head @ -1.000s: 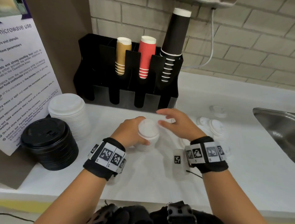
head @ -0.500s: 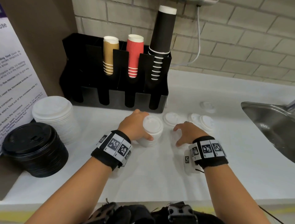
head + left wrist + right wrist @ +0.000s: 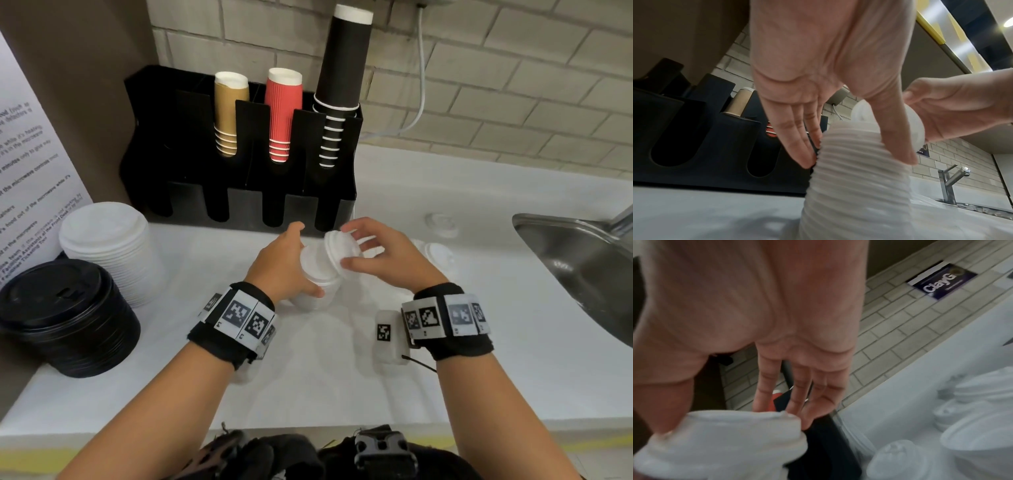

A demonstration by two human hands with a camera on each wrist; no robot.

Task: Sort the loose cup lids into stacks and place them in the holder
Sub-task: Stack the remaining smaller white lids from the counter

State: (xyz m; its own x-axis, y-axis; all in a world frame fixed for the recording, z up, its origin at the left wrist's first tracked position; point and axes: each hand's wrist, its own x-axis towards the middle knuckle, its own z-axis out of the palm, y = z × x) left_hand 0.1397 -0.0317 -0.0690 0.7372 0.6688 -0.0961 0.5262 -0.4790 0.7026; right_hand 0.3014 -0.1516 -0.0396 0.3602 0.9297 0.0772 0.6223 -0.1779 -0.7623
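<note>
A short stack of small white lids point(image 3: 317, 274) stands on the white counter, and my left hand point(image 3: 291, 263) grips it between thumb and fingers. The wrist view shows the ribbed stack point(image 3: 855, 178) clasped by my left hand point(image 3: 854, 155). My right hand point(image 3: 356, 245) pinches one white lid point(image 3: 337, 248), tilted just above the stack's top. That lid point(image 3: 725, 443) sits between the thumb and fingers of my right hand point(image 3: 731, 415). The black holder point(image 3: 239, 205) stands right behind, its front slots dark. Several loose white lids point(image 3: 435, 253) lie to the right.
Brown, red and black cup stacks fill the holder's back row. A tall stack of larger white lids point(image 3: 109, 246) and a stack of black lids point(image 3: 65, 315) sit at the left. A steel sink point(image 3: 582, 260) is at the right, and a clear lid point(image 3: 440, 224) lies near the wall.
My right hand dropped to the counter beside the stack, took a loose lid and lifted it over the stack's top. The left hand kept its hold on the stack.
</note>
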